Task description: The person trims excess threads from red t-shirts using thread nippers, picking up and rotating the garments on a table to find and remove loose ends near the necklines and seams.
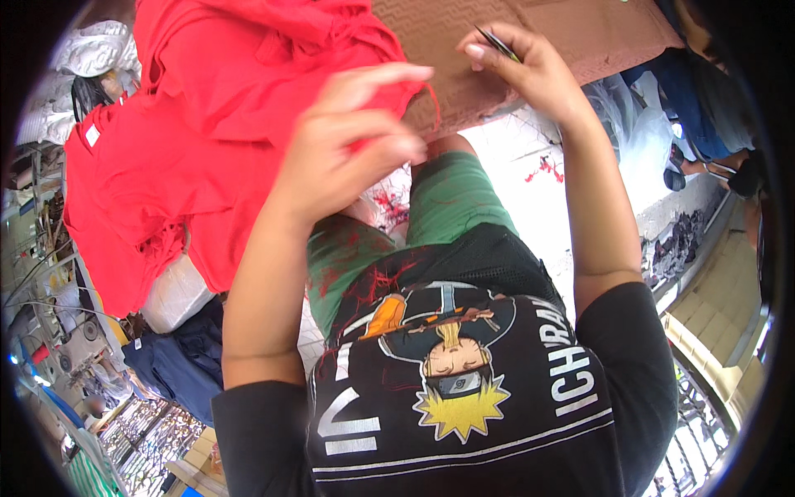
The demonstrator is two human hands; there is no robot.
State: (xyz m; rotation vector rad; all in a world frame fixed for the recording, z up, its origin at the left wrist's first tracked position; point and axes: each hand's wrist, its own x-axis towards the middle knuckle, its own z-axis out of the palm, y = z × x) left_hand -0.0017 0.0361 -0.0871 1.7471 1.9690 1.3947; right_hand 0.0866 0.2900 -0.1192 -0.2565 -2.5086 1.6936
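Note:
My left hand (352, 137) is raised over the edge of a pile of red cloth (224, 116). Its fingers are spread and slightly blurred, with nothing held between thumb and forefinger. A loose red thread (434, 103) hangs at the cloth's right edge, close to those fingertips. Off to the right, my right hand (530, 70) is closed around what looks like a pair of small thread snips (497, 43), dark and slim, the points facing up and left. This hand hovers above the brown padded table (464, 103), apart from the cloth.
Red garments spill off the table's left side over a pale wrapped bundle (178, 294). Dark blue cloth (178, 364) lies below it. Red thread scraps (545, 171) litter the pale floor, and some cling to my lap. Clear plastic bags (642, 124) and another person's feet are at the right.

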